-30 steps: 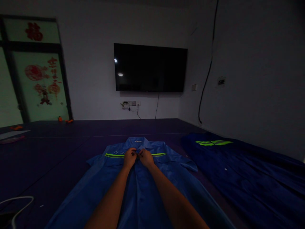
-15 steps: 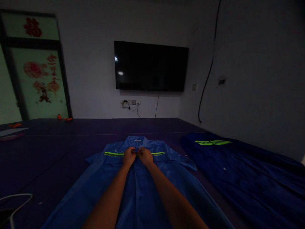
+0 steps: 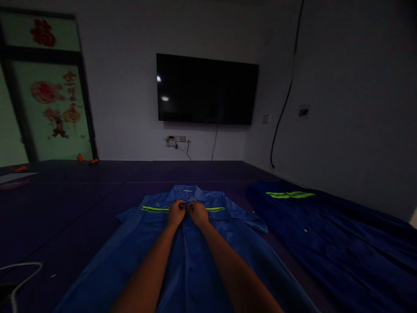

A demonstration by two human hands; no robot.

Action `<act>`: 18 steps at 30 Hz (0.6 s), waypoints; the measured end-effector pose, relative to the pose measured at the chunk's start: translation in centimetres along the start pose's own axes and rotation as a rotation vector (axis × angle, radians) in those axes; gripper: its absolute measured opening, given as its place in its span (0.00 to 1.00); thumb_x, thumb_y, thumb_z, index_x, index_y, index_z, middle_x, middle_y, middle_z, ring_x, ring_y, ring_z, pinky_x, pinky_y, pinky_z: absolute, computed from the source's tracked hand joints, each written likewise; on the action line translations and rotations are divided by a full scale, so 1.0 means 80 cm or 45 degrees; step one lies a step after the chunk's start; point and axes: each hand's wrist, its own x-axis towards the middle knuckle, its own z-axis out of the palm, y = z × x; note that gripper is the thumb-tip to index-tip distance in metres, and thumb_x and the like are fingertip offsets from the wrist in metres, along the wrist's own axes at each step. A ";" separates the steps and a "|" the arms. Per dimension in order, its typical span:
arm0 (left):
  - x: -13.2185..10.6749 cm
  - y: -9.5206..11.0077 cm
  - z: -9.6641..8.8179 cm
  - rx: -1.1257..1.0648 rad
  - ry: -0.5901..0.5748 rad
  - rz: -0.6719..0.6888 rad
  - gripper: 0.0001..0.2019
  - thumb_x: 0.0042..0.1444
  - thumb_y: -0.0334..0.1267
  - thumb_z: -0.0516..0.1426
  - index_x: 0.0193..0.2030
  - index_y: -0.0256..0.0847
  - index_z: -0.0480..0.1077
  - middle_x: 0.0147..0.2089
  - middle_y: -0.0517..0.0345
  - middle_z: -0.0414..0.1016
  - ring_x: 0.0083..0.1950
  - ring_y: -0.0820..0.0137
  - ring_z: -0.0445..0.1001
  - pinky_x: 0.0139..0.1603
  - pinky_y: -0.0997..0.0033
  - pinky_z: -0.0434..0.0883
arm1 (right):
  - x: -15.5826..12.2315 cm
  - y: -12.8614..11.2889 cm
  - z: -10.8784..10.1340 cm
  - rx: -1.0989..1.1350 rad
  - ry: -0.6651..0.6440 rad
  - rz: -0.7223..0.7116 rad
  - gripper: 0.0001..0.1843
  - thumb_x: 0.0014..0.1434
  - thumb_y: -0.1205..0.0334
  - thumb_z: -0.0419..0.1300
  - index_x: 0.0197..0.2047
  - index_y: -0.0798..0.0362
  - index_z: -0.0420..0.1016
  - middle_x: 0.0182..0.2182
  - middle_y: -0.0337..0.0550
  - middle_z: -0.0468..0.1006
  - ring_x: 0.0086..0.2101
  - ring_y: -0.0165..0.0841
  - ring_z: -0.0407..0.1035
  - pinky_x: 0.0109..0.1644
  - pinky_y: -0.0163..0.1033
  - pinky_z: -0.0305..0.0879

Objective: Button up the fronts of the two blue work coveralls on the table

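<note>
A blue short-sleeved work shirt (image 3: 215, 243) lies front up on the purple surface, its collar pointing away from me. A yellow-green reflective stripe crosses its chest. My left hand (image 3: 177, 213) is closed on the front placket just below the collar, its fingertips pinching the fabric. Right beside it, my right hand (image 3: 197, 213) pinches the other side of the placket. The fingertips of both hands nearly meet. Any button between them is too small and dark to make out.
Dark blue clothing (image 3: 312, 234) with a yellow-green stripe lies to the right. A white cable (image 3: 24, 264) curves at the lower left. Small orange objects (image 3: 93, 161) sit near the door. A television (image 3: 206, 89) hangs on the far wall, and a black cable (image 3: 286, 98) dangles at the right.
The camera view has shifted very slightly. Both hands stay at the same spot on the shirt placket, with almost no visible movement.
</note>
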 end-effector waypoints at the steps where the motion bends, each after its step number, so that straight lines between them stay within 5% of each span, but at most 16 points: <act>1: 0.000 0.000 0.000 0.004 0.001 -0.002 0.12 0.45 0.21 0.52 0.36 0.34 0.71 0.34 0.53 0.75 0.35 0.74 0.72 0.38 0.75 0.67 | 0.000 0.000 0.000 -0.001 -0.001 0.007 0.10 0.54 0.67 0.53 0.38 0.52 0.73 0.36 0.44 0.77 0.38 0.31 0.70 0.38 0.30 0.58; 18: -0.001 0.000 0.002 0.070 0.037 -0.033 0.10 0.45 0.23 0.54 0.34 0.35 0.72 0.33 0.54 0.75 0.35 0.73 0.72 0.38 0.75 0.67 | 0.005 0.007 0.005 0.129 0.044 0.088 0.10 0.50 0.72 0.54 0.34 0.52 0.74 0.32 0.41 0.78 0.35 0.30 0.71 0.35 0.28 0.59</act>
